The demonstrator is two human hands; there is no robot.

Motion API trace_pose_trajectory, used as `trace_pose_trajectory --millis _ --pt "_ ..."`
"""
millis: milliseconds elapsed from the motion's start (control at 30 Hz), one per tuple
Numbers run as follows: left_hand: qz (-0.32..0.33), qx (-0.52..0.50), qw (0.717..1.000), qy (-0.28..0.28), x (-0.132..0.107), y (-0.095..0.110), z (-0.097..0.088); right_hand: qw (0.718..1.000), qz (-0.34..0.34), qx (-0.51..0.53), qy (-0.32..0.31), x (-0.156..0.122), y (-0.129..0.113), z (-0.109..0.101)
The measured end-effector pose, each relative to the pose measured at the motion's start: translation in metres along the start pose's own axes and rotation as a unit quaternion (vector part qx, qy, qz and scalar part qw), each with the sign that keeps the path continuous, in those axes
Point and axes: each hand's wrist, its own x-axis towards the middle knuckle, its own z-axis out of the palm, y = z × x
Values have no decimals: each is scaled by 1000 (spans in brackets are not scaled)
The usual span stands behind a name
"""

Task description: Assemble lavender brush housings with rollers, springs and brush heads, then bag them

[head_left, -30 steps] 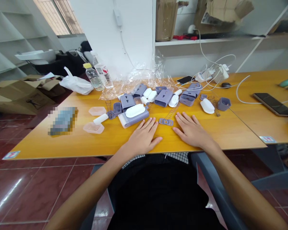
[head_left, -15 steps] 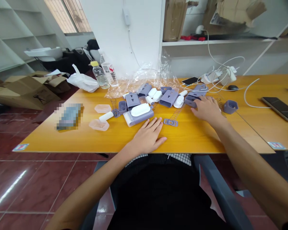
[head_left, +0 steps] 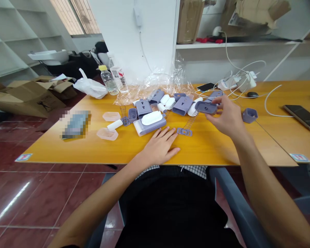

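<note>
my right hand (head_left: 228, 119) has just lifted a shallow lilac plastic casing (head_left: 206, 107) off the surface (head_left: 214, 151), and it now hangs in the air just above the parts at the far right of the pile. my right fingers (head_left: 220, 100) are partly closed on the casing's edge and it looks like a firm pinch, though the casing hides some of the grip, so i can't be fully sure. my left hand (head_left: 160, 146) lies flat on the surface with its fingers spread, holding nothing. it is just below a lilac tray (head_left: 150, 128) with a white bristled insert (head_left: 152, 118) on it, and near a flat lilac plate (head_left: 184, 132) with a metal coil spring (head_left: 188, 123) beside it.

loose parts crowd the middle of the surface and leave little free room: lilac socket covers (head_left: 182, 105), white plastic cylinders (head_left: 165, 100), and pale pink translucent caps (head_left: 107, 134) over on the left. a lilac cup (head_left: 249, 115) stands off to the right of my right hand. crumpled clear plastic film (head_left: 152, 82) lies along the back edge, with two plastic bottles (head_left: 108, 81) and a white plastic bag (head_left: 90, 88) behind the parts. tangled white charger cables (head_left: 237, 84) run in at the back right, near a computer mouse (head_left: 252, 94), and a phone (head_left: 303, 119) lies further right. a blurred object (head_left: 76, 124) sits at the left, too pixelated to tell.
</note>
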Motion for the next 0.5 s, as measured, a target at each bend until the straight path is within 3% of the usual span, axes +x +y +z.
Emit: trace_pose_trajectory --millis 67,167,233,300,433,500 --pt "5 -5 1000 4 -1 0 -1 986 16 164 -1 3 -7 -5" --pt "25 -17 1000 -2 -1 1 -4 926 41 374 -25 5 -10 -8" --pt "35 -25 999 -1 -1 1 -5 879 72 469 -36 5 -7 -7" --pt "40 -35 998 14 0 1 -5 855 111 506 -40 5 -3 -8" --pt "37 -78 993 80 -2 0 -5 882 199 420 -81 4 -4 -10" --pt "14 -119 984 132 -3 0 -5 888 208 394 -113 3 -9 -9"
